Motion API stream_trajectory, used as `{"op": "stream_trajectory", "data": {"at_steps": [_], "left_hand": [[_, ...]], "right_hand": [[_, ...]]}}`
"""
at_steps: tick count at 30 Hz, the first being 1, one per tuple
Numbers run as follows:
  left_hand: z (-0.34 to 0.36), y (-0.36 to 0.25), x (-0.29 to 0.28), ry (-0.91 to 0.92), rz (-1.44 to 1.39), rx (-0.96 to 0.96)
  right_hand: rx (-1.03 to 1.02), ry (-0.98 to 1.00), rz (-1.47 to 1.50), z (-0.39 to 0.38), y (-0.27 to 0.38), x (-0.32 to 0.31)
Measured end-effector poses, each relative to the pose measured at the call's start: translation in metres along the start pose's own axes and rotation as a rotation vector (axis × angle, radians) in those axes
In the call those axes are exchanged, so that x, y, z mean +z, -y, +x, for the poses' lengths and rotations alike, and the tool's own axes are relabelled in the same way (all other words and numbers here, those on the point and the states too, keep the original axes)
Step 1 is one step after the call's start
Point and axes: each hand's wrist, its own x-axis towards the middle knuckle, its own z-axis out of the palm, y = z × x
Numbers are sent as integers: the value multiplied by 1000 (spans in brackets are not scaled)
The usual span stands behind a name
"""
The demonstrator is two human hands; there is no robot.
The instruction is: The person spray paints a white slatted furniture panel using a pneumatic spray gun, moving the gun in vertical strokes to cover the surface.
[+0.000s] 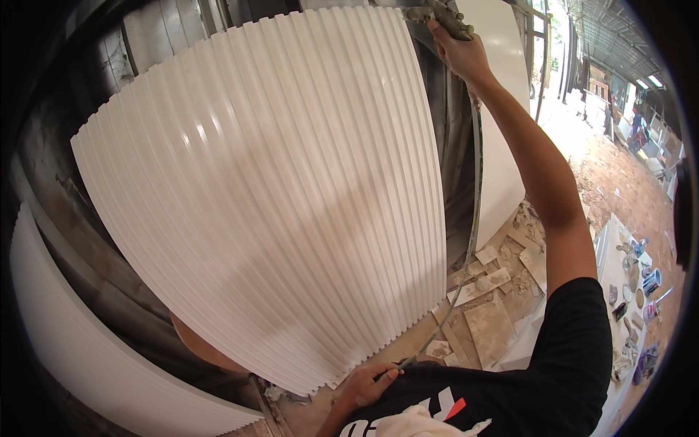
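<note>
A large white ribbed panel [291,182] leans upright in front of me, its grooves running top to bottom. My right hand [464,57] is raised at the panel's upper right corner, closed around a paint-crusted spray gun [450,20]. From there a thin hose [472,237] hangs down past the panel's right edge and curves toward my body. Low in the view, my left hand [366,386] is closed around this hose near my waist. Whether the trigger is pressed cannot be made out.
A second ribbed white panel [95,349] stands at the left, and a smooth white one [502,146] behind my right arm. Broken board scraps [491,328] litter the floor. At right, a white table [610,255] carries cans and rags. A person [638,131] is far off.
</note>
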Motion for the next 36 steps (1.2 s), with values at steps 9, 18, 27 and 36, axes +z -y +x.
{"op": "stream_trajectory", "data": {"at_steps": [9,18,27,36], "left_hand": [[-10,-2,-19,15,-17,32],[-18,31,-26,167,49,-162],[-5,89,7,377,48,-339],[30,167,47,540,16,-485]], "right_hand": [[273,208,-173,-76,-57,-5],[606,387,-183,-280,-173,-12],[901,418,-262,-488,-267,-17],[1008,356,-301,-673,-359,0]]}}
